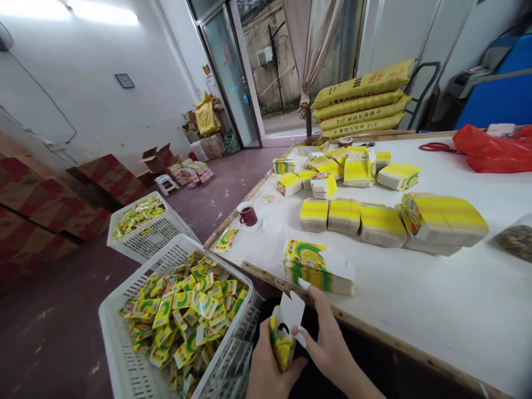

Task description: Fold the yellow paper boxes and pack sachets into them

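Observation:
My left hand [266,363] is wrapped round a small yellow-green carton [283,337] with its white flaps up. My right hand [326,335] pinches the carton's flap from the right, fingers closed on it. Both hands hover just below the table's near edge [374,332]. Right above them on the white table lies a stack of flat unfolded cartons [318,269]. To the left stands a white plastic crate [124,354] holding several folded cartons [187,310].
More stacks of flat yellow cartons [390,219] cover the table's middle and far side. A red mug [248,214] stands by the left edge. A second white crate [145,224], cardboard boxes [50,205], yellow sacks [361,100] and a red bag [494,149] surround the area.

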